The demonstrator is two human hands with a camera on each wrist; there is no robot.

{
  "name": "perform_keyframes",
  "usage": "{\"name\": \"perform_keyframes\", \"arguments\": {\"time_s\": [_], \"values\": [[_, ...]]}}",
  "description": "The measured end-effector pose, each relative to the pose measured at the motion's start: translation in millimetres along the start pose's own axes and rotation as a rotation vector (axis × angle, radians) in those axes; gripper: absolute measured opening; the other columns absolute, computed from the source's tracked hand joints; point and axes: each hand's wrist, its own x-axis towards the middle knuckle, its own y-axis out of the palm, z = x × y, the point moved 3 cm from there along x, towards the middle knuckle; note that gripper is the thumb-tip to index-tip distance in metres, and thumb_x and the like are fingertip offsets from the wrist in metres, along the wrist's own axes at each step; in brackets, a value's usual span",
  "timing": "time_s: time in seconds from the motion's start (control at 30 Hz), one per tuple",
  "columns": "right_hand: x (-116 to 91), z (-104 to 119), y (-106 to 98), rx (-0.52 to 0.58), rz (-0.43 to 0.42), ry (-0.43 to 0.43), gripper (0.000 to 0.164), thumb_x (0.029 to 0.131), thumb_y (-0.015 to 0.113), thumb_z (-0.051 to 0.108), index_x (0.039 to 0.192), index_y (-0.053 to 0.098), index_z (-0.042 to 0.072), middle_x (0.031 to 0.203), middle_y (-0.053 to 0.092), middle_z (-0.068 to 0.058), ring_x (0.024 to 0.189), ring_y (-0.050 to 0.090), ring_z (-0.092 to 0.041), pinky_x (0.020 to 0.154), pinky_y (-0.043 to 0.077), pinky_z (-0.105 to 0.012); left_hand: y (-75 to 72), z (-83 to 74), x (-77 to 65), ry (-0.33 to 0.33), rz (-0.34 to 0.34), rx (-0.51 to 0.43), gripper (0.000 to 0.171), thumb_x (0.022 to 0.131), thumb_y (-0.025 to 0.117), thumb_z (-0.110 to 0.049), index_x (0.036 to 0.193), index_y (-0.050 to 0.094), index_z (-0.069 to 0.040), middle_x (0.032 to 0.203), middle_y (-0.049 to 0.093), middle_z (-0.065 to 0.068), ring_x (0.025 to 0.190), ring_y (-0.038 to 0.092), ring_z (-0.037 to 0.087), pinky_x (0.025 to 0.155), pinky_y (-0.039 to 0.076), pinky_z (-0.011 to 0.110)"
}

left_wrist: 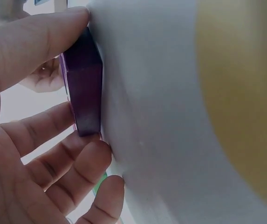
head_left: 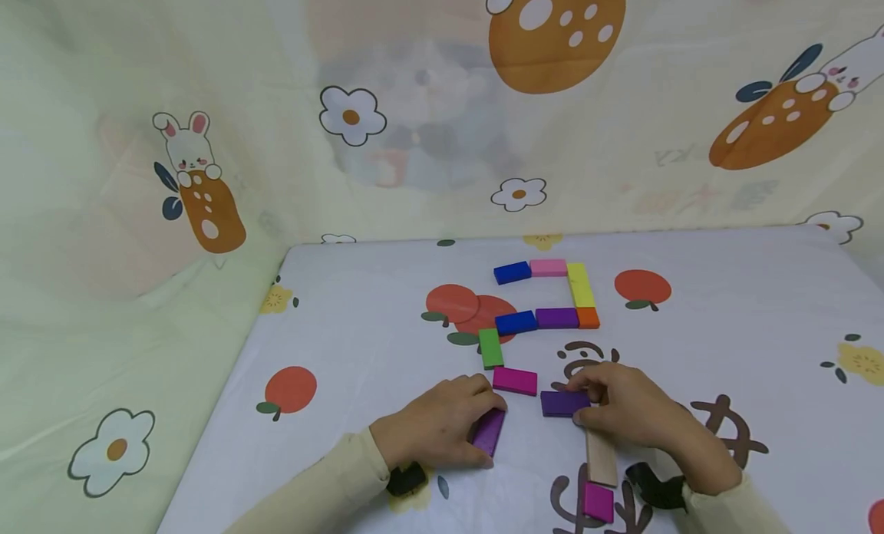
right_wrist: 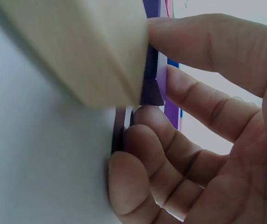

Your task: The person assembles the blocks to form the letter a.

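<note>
While purple block (head_left: 489, 432) within pinching left hand (head_left: 442, 423), indigo block (head_left: 559, 404) within pinching right hand (head_left: 634, 406)

The pale desk (head_left: 373, 319) bears printed red fruits (head_left: 293, 390) and yellow flowers (head_left: 862, 363); cream fabric (head_left: 421, 214) behind and at the left shows rabbits (head_left: 189, 152), brown carrots (head_left: 224, 215) and white flowers (head_left: 352, 117).

Block A (head_left: 490, 430), in left grip (head_left: 442, 423), left of block B (head_left: 561, 404), in right grip (head_left: 635, 407). Two blocks (head_left: 601, 459) before B; other blocks (head_left: 556, 318) behind, on table (head_left: 359, 311).

Free tabletop (head_left: 366, 311) left of green block (head_left: 491, 348)
</note>
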Motion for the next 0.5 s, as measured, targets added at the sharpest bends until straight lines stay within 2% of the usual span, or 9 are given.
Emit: {"name": "perform_keyframes", "arguments": {"time_s": [0.17,0.33,0.43,0.5], "values": [[4,-4,-7,0.034,0.005,0.045,0.033,0.085,0.083,0.012,0.117,0.075,0.01,0.086,0.055,-0.004,0.084,0.051,-0.022,0.067,0.044,-0.031,-1.2,-1.4,-1.1,0.006,-0.006,-0.001,0.061,0.086,0.084,-0.048,0.135,0.063,-0.018,0.123,0.058,-0.003,0.104,0.053,0.008,0.085,0.046,0.019],[8,-5,-11,0.019,-0.003,-0.006,0.034,0.086,0.082,0.01,0.119,0.075,0.007,0.085,0.053,-0.003,0.084,0.05,-0.021,0.064,0.043,-0.028,-5.0,3.6,1.1,-0.026,-0.03,-0.081,0.058,0.092,0.077,-0.053,0.135,0.063,-0.016,0.12,0.058,-0.004,0.102,0.053,0.006,0.09,0.047,0.019],[11,-6,-12,0.002,-0.016,-0.017,0.034,0.086,0.082,0.009,0.12,0.075,0.006,0.087,0.054,-0.003,0.084,0.05,-0.021,0.064,0.043,-0.027,-11.2,11.0,6.7,-0.068,-0.063,-0.132,0.05,0.099,0.071,-0.045,0.136,0.062,-0.013,0.121,0.058,-0.002,0.102,0.054,0.007,0.093,0.048,0.02],[12,-7,-12,0.002,-0.022,-0.009,0.035,0.086,0.082,0.009,0.12,0.075,0.006,0.088,0.054,-0.003,0.085,0.05,-0.021,0.064,0.044,-0.027,-15.3,16.7,12.6,-0.095,-0.087,-0.133,0.045,0.101,0.069,-0.038,0.137,0.061,-0.012,0.121,0.058,0.0,0.104,0.056,0.009,0.094,0.049,0.022]]}}
